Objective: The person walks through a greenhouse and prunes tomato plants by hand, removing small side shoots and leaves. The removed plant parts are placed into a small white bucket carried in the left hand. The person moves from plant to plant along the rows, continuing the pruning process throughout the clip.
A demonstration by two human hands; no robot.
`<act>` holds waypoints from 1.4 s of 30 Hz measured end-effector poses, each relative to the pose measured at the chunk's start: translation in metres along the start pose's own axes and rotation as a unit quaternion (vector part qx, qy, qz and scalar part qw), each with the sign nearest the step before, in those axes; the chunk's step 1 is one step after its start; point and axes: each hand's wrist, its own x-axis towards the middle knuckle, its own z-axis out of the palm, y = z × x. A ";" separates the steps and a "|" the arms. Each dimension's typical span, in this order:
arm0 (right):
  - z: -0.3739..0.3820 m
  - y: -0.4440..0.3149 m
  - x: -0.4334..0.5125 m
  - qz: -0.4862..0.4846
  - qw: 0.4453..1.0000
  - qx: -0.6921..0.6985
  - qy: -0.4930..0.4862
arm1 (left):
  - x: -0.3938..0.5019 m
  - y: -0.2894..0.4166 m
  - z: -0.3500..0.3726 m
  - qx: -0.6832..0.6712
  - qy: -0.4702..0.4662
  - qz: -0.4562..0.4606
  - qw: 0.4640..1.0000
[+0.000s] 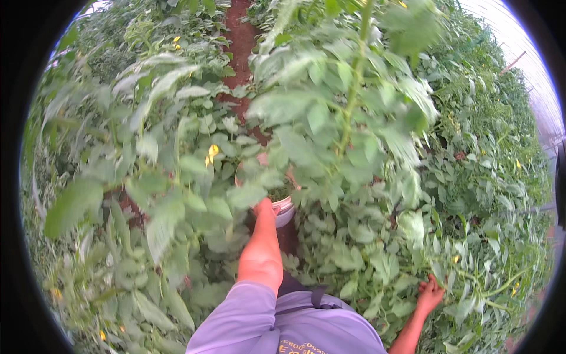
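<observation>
My left hand [266,206] grips the near rim of a white plastic bucket [286,212], held low in front of me. Green plant bits [279,193] show inside it, and leaves hide much of the opening. To my lower right, my right hand [430,294] reaches in among the foliage, its fingers touching a leaf by a green side stem [468,278]. Whether those fingers are closed on anything is not visible. A tall leafy stem [353,88] of what look like tomato plants rises in front of me, blurred.
Dense plant rows [477,168] with small yellow flowers [212,152] crowd both sides. Between them runs a narrow strip of reddish-brown soil [239,48], partly overhung by leaves. Pale greenhouse sheeting [508,35] curves along the right, beyond the plants.
</observation>
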 end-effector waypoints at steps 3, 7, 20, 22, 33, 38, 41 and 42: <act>0.017 -0.030 -0.020 0.063 0.993 -0.071 0.071 | 0.031 0.032 0.036 0.015 -0.065 -0.043 0.997; 0.070 -0.073 -0.047 0.015 0.985 -0.147 0.087 | 0.079 0.081 0.090 -0.002 -0.064 -0.073 0.995; 0.187 -0.150 -0.070 0.098 0.960 -0.252 0.079 | 0.137 0.260 0.315 -0.100 -0.065 -0.038 0.992; 0.192 -0.150 -0.071 0.105 0.957 -0.260 0.077 | 0.139 0.283 0.335 -0.109 -0.063 -0.019 0.992; 0.196 -0.150 -0.076 0.108 0.956 -0.269 0.044 | 0.114 0.282 0.338 -0.028 -0.161 0.027 0.986; 0.204 -0.151 -0.087 0.097 0.963 -0.252 0.027 | 0.134 0.232 0.305 0.019 -0.105 -0.004 0.994; 0.190 -0.135 -0.092 0.082 0.969 -0.230 0.018 | 0.159 0.195 0.283 0.166 -0.044 0.113 0.979; 0.180 -0.124 -0.096 0.074 0.972 -0.221 0.013 | 0.166 0.183 0.272 0.239 -0.015 0.169 0.956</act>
